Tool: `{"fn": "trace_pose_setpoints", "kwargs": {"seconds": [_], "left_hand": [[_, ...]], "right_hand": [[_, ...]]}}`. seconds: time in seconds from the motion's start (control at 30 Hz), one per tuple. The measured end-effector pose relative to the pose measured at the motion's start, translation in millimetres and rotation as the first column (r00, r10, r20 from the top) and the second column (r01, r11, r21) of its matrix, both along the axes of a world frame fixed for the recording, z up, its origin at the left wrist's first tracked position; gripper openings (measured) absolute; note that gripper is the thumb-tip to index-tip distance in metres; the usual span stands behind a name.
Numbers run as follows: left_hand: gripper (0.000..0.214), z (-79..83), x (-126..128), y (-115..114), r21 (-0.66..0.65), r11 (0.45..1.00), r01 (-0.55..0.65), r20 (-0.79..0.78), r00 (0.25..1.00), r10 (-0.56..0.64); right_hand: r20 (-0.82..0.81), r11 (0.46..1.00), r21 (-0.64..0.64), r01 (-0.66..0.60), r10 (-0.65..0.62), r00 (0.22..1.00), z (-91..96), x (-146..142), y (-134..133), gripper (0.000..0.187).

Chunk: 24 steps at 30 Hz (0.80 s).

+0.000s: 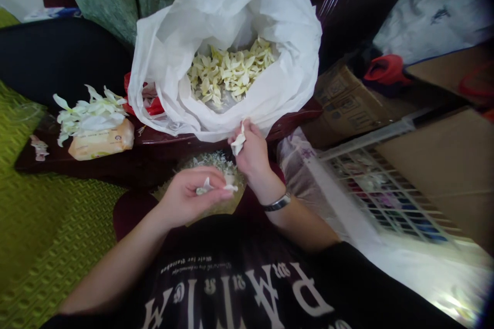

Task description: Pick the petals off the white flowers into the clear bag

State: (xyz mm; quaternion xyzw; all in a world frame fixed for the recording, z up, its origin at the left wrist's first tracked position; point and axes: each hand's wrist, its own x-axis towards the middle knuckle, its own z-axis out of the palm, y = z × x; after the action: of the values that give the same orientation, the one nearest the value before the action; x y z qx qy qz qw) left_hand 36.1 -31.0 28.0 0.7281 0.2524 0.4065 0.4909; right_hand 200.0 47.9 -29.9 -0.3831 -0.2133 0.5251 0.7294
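Observation:
My left hand is closed in a pinch on a small white flower, in front of my shirt. Higher and to the right, my right hand, with a watch on its wrist, grips another white flower by the near rim of a large white bag. Pale yellow-white flowers are heaped inside the bag. Partly hidden behind and below my hands, a container between my legs holds many small whitish-green bits.
The bag rests on a dark red wooden bench. Left of it, white flowers lie on an orange tissue pack. A white wire rack and a cardboard box stand at right. Green textured matting covers the left floor.

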Motion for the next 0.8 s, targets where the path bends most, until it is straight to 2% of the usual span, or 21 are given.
{"fn": "trace_pose_setpoints", "kwargs": {"seconds": [0.07,0.13,0.23,0.3,0.37,0.43,0.53,0.67,0.8], "left_hand": [[0.011,4.8,-4,-2,-0.007,0.997,0.08,-0.043,0.996,-0.08],[0.013,5.9,-10,3,-0.002,0.998,0.066,-0.117,0.991,-0.066],[0.016,2.1,-21,20,0.008,0.997,-0.071,-0.254,0.965,0.071],[0.032,-0.8,-27,32,0.004,0.987,-0.161,-0.313,0.937,0.154],[0.037,-1.4,-28,41,0.03,0.969,-0.245,-0.283,0.928,0.243],[0.034,0.8,-24,44,0.077,0.951,-0.298,-0.192,0.932,0.307],[0.028,5.9,-12,45,0.108,0.937,-0.333,-0.096,0.934,0.344],[0.019,5.9,0,47,0.011,0.951,-0.308,-0.033,0.951,0.308],[0.015,-1.4,1,49,-0.101,0.955,-0.279,0.047,0.958,0.284]], "right_hand": [[-0.024,1.0,0.03,0.006,-0.005,1.0,7.2,7,2,0.036],[0.017,0.996,0.078,-0.039,0.037,0.999,16.3,10,-2,0.033],[0.154,0.986,0.13,-0.108,0.088,0.984,27.4,7,-14,0.03],[0.248,0.978,0.17,-0.124,0.08,0.965,31.3,3,-23,0.028],[0.333,0.965,0.212,-0.154,0.077,0.94,32.9,0,-29,0.026],[0.4,0.955,0.228,-0.188,0.084,0.913,33.0,-1,-34,0.025],[0.493,0.947,0.211,-0.243,0.112,0.863,31.4,-1,-40,0.02],[0.611,0.909,0.251,-0.334,0.119,0.783,28.4,1,-44,0.02],[0.635,0.9,0.235,-0.367,0.144,0.759,28.5,2,-46,0.026]]}}
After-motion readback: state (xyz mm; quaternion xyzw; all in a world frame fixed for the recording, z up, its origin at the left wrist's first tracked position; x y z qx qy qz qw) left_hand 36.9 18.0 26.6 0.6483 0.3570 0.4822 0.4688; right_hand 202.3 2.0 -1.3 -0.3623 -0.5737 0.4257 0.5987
